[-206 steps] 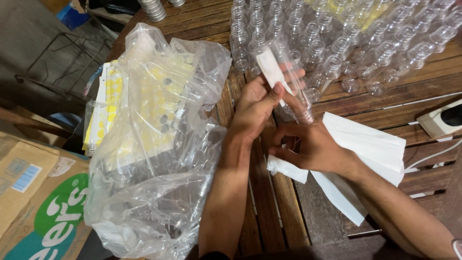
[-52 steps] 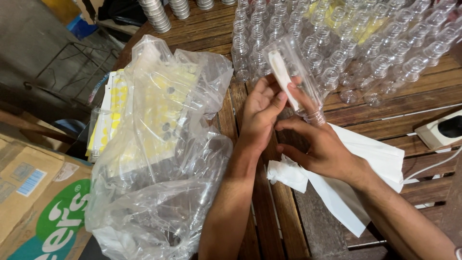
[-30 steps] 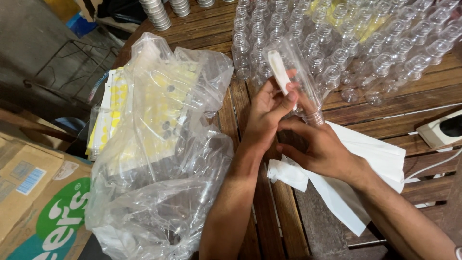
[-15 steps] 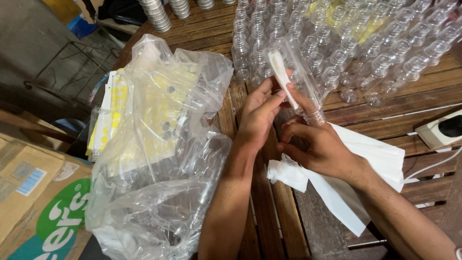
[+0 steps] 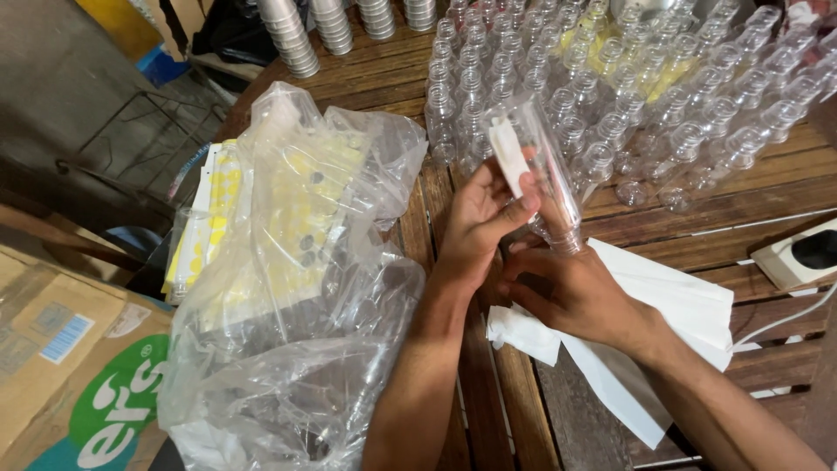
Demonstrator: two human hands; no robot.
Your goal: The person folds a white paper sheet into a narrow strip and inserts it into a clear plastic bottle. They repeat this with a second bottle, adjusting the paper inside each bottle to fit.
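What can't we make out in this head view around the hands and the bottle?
- Right hand: palm and fingertips turned away; its grip on the clear bottle neck is hidden.
- White label: too blurred to tell whether it is stuck on.
- Plastic bag: crumpled film obscures the yellow sheets inside.
- White paper: partly under the right hand and forearm.
- Left hand: holds bottle and label; fingertips behind the bottle unseen.

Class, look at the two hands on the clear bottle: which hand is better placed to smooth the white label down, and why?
Probably the left hand: its thumb already lies on the white label, while the right hand grips the clear bottle near its neck.
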